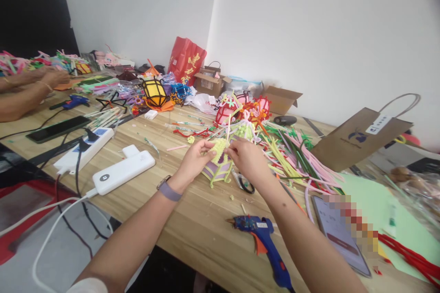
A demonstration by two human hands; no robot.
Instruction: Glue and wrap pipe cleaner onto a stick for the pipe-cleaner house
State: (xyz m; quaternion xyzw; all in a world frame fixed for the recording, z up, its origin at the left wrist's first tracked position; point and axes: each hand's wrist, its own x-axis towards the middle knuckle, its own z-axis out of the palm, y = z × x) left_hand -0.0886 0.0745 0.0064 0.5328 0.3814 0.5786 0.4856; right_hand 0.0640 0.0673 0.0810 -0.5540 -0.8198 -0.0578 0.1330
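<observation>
A small yellow-green and purple pipe-cleaner lantern (217, 171) stands on the table in front of me. My left hand (194, 162) is closed on its fuzzy yellow-green top, thumb and fingers pinching the left side. On the right side, my right hand (250, 158) has its fingertips pinched together against that top; what is between them is hidden. A pale thin stem rises beside the right fingertips. Scissors (246, 185) with dark handles lie partly under my right forearm. Closer to me rests a blue glue gun (266, 238), nozzle pointing left.
Loose pipe cleaners (292, 155) spread to the right, near a phone (338, 233) and a brown paper bag (360, 139). A white power bank (123, 171) and a power strip (84, 149) with cables lie left. Finished lanterns (154, 92) stand behind. Another person's hands (51, 78) are far left.
</observation>
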